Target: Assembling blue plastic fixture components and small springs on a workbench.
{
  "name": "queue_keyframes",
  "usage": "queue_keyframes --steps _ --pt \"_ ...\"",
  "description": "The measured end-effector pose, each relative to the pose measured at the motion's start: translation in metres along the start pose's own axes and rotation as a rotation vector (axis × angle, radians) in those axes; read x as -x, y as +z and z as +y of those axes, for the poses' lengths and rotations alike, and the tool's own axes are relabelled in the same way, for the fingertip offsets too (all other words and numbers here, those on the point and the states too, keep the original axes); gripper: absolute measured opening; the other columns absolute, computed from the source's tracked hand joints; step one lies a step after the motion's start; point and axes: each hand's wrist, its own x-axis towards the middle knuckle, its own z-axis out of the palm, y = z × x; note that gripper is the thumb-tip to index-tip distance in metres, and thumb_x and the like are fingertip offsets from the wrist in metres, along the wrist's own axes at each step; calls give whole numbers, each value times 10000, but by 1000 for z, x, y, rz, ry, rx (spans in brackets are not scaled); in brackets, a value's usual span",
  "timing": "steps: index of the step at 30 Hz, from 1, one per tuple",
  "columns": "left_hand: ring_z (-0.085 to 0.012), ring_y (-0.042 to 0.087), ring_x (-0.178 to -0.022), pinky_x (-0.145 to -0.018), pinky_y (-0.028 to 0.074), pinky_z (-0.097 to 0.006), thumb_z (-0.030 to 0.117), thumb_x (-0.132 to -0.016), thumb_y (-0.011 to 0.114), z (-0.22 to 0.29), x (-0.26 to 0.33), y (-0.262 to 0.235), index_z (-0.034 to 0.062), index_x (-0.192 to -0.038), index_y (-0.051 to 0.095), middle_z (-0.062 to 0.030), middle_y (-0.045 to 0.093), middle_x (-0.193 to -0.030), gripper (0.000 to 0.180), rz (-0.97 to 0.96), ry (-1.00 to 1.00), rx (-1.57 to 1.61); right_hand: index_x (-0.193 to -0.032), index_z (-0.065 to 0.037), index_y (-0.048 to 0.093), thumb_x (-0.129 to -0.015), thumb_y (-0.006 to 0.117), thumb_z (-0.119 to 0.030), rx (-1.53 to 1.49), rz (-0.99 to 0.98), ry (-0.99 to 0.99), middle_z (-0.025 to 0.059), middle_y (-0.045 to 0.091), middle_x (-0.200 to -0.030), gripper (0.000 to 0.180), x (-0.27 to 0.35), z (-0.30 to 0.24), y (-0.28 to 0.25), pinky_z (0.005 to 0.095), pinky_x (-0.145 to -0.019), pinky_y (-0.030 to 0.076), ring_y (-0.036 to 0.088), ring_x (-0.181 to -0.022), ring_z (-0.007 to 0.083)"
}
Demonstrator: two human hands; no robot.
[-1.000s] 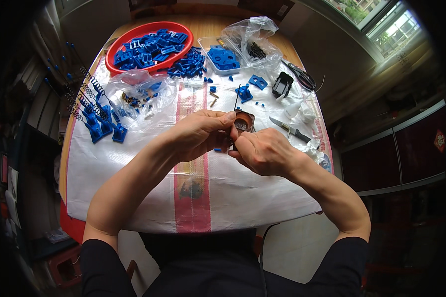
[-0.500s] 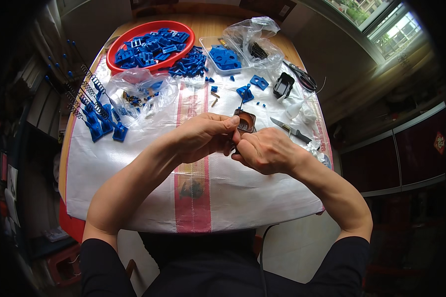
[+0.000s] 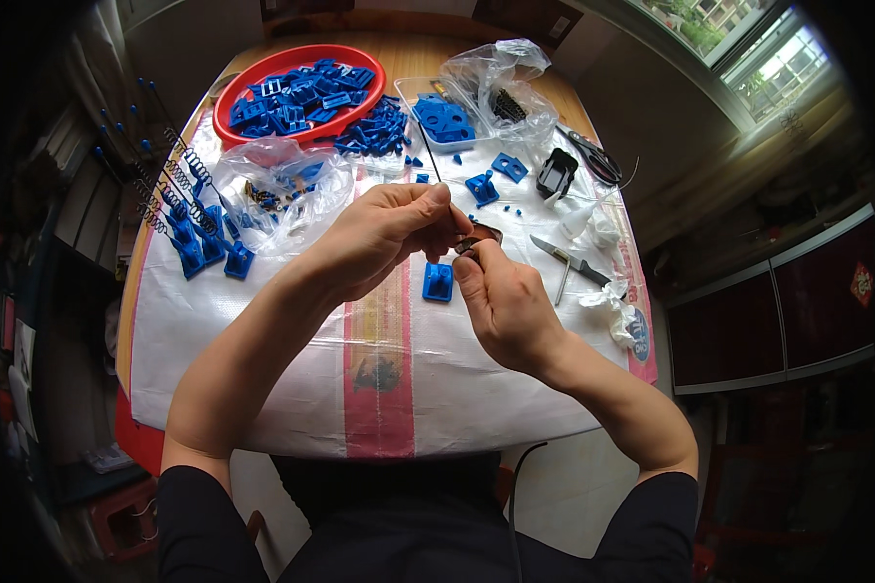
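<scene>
**Two-Handed Fitting of a Small Brown Part Above the Work Cloth**

The left hand (image 3: 384, 233) and the right hand (image 3: 504, 296) met above the white woven cloth (image 3: 262, 360) that covered the table. Between them sat a small brown part (image 3: 480, 236), held clear of the cloth and just above a blue plastic base (image 3: 438, 282) lying on it. The left thumb and forefinger were pinched together at the part's upper left edge. The right thumb and forefinger were closed on its lower right edge. Whether a second, smaller piece sat inside either pinch could not be determined; the fingers hid it.

For a step of this kind, light pressure was judged sufficient, since so small a part could slip or spring away. Keeping it over the cloth would catch any drop.

Both forearms entered from the lower edge and converged. The left wrist was bent inward, knuckles upward. The right wrist was nearly straight, with the back of the hand toward the camera.

A red basin (image 3: 301, 60) of blue parts stood well apart at the far edge.
</scene>
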Motion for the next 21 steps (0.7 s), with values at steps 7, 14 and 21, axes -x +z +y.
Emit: queue_keyframes --steps 7,14,21 --pt "-94 573 -718 -643 467 -247 261 -1012 545 14 -4 -19 29 -1015 648 -23 629 -817 254 164 134 2 -1250 99 477 -1065 384 -263 -970 -190 381 134 647 -868 417 -9 -13 7 315 -661 558 684 -749 204" --pt "-100 606 -716 -655 482 -256 235 -1015 543 21 -4 -34 20 -1018 648 -39 651 -815 239 224 115 144 -1285 109 451 -1063 334 -240 -1399 -264 542 212 666 -977 430 -18 -14 19 420 -773 571 702 -818 297" --pt "-150 630 -764 -687 491 -273 286 -1052 414 29 -5 -32 -6 -1144 618 -91 667 -915 368 294 122 108 -1254 82 488 -1052 357 -232 -1576 -302 537 188 681 -947 395 -29 -20 19 411 -745 560 699 -782 279"
